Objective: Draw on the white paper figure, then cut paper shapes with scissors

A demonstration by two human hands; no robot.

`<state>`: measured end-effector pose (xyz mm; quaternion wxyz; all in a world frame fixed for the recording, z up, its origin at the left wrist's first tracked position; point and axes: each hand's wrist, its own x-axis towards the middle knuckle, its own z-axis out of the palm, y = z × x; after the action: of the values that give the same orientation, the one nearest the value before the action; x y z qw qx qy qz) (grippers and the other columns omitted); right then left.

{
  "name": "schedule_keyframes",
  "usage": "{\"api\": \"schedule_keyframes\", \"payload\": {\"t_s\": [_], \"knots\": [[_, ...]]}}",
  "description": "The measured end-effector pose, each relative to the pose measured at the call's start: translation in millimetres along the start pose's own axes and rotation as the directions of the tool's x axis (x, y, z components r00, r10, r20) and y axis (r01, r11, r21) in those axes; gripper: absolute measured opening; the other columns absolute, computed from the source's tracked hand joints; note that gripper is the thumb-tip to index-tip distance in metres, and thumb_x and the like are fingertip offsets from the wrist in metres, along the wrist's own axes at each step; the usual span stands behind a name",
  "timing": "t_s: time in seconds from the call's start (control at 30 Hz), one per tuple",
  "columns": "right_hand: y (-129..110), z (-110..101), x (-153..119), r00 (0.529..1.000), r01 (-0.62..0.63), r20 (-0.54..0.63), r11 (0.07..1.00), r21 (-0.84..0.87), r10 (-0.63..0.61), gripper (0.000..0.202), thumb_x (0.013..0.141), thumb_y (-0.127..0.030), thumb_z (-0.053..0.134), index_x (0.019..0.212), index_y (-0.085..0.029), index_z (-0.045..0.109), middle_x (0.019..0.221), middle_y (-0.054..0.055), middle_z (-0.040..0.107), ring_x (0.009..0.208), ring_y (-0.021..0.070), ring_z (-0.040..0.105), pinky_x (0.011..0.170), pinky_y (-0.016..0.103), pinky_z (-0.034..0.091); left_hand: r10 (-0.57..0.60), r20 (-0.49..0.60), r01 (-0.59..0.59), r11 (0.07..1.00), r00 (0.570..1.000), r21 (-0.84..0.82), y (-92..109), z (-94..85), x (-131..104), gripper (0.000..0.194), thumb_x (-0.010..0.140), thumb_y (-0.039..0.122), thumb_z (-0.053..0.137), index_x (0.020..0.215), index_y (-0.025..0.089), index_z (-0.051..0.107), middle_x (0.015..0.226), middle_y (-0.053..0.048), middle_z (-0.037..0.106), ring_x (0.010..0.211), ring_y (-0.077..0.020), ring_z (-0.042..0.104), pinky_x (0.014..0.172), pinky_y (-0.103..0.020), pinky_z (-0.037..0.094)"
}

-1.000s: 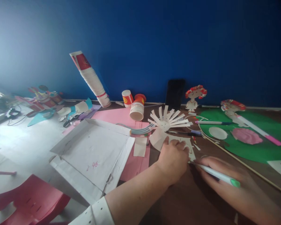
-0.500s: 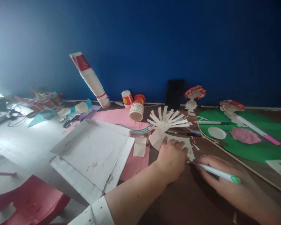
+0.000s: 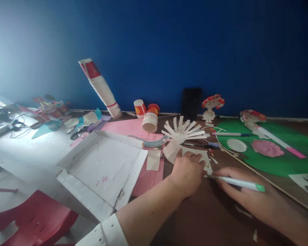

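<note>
A white marker with a green end (image 3: 242,182) lies in the closed fingers of my right hand (image 3: 243,196), its tip pointing left at the edge of a white paper piece (image 3: 207,163). My left hand (image 3: 188,172) bends its fingers over that paper and holds it against the dark table; part of the sheet is hidden beneath it. Just beyond is a paper face with fringed strips (image 3: 180,137). A rounded pale paper piece (image 3: 170,152) sits left of my left fingers. A black pen (image 3: 199,145) lies behind the paper.
An open white box lid (image 3: 102,167) stands left, beside pink paper (image 3: 118,125). Stacked paper cups (image 3: 104,90) lean at the blue wall. A dark phone (image 3: 191,103) and a paper figure (image 3: 209,107) stand behind. Green card (image 3: 261,164) bears a pink-capped marker (image 3: 279,141). A red chair (image 3: 38,215) is lower left.
The marker and my right hand have shifted very slightly. My left hand stays on the paper. The whole view has moved a little.
</note>
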<state>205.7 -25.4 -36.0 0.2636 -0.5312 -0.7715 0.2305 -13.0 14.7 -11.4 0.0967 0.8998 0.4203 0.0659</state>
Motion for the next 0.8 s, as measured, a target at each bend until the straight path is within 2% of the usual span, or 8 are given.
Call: {"api": "schedule_keyframes", "payload": {"t_s": [0.3,0.57,0.8], "knots": [[-1.0,-3.9,2.5,0.998,-0.051,0.022,0.998,0.027,0.05,0.019,0.096,-0.044,0.065,0.097,-0.031,0.079,0.091,0.0,0.084,0.08,0.0218,0.078,0.072,0.028,0.061,-0.001,0.0,0.001,1.0,1.0,0.006,0.3,-0.8,-0.8,0.025,0.106,0.029,0.054,0.121,0.02,0.071,0.143,-0.008,0.068,0.128,-0.028,0.061,0.123,-0.061,0.037],[0.6,-1.7,1.8,0.999,-0.034,0.016,0.999,0.029,0.034,0.025,0.097,-0.049,0.063,0.099,-0.031,0.08,0.095,0.002,0.084,0.085,0.0233,0.079,0.076,0.03,0.062,0.002,0.0,-0.002,1.0,1.0,0.017,0.3,-0.4,-0.4,0.026,0.106,0.029,0.051,0.122,0.02,0.07,0.143,-0.008,0.068,0.127,-0.0271,0.06,0.123,-0.061,0.037],[0.6,-2.2,1.7,0.999,-0.044,0.021,0.999,0.03,0.043,0.027,0.098,-0.051,0.062,0.098,-0.03,0.079,0.094,0.002,0.084,0.082,0.0229,0.078,0.073,0.03,0.062,0.008,0.008,-0.008,0.999,1.0,0.031,0.5,-1.0,-0.1,0.026,0.107,0.029,0.051,0.122,0.02,0.07,0.142,-0.007,0.068,0.128,-0.0271,0.06,0.123,-0.061,0.038]]}}
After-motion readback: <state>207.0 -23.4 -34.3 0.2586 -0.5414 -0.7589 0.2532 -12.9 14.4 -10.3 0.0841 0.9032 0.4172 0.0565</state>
